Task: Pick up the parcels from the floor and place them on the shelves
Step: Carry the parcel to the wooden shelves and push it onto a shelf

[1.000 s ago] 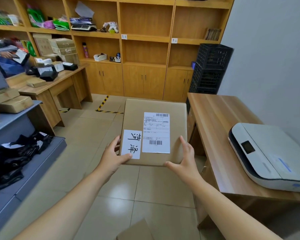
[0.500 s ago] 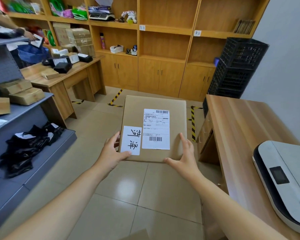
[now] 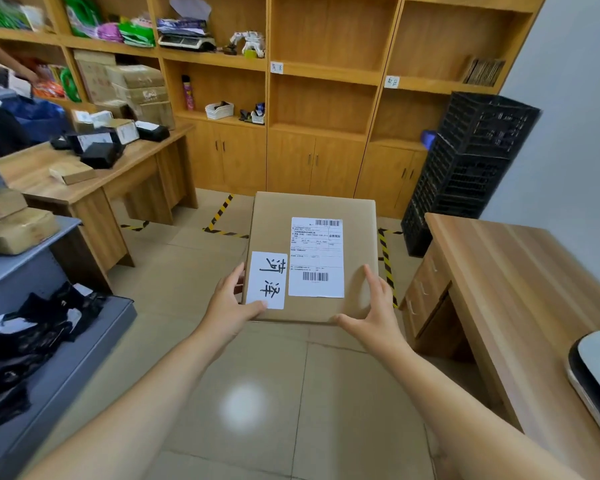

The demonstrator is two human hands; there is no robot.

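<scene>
I hold a flat brown cardboard parcel [image 3: 274,216] level in front of me, above the tiled floor. It carries a white shipping label with barcodes and a smaller white sticker with two handwritten characters. My left hand [image 3: 227,303] grips its near left corner, thumb on the sticker. My right hand [image 3: 374,306] grips the near right corner, thumb along the front edge. The wooden wall shelves [image 3: 326,74] stand straight ahead, with bare compartments in the middle and right columns.
A wooden desk [image 3: 520,271] with a white device [image 3: 596,379] is on my right. Stacked black crates [image 3: 471,161] stand in the far right corner. A grey metal rack [image 3: 49,341] with boxes and black bags is on my left, another parcel-laden desk [image 3: 94,181] behind it.
The view has swung left and moved forward toward the wooden shelves. The right desk and white device slid to the frame's edge. My hands keep the same grip on the parcel.
</scene>
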